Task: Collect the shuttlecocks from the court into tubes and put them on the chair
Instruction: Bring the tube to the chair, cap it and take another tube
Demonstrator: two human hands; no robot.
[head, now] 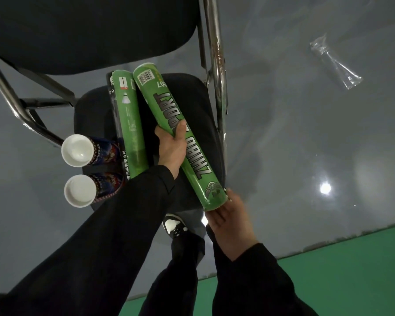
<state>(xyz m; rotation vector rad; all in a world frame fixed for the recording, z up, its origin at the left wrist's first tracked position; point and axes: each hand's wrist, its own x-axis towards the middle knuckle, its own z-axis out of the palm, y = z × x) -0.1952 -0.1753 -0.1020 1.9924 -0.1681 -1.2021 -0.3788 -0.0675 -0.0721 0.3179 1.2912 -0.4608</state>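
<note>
Left hand (171,149) wraps its thumb and fingers round the middle of a green tube (180,137), holding it slanted over the black chair (198,106) seat. Right hand (228,222), fingers spread flat, presses against the tube's near end. A second green tube (128,124) lies alongside, beside two white-capped tubes (78,150).

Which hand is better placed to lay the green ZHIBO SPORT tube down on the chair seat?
Probably the left hand: it grips the ZHIBO SPORT tube at mid-length, above the chair seat. The right hand only touches its near end.
</note>
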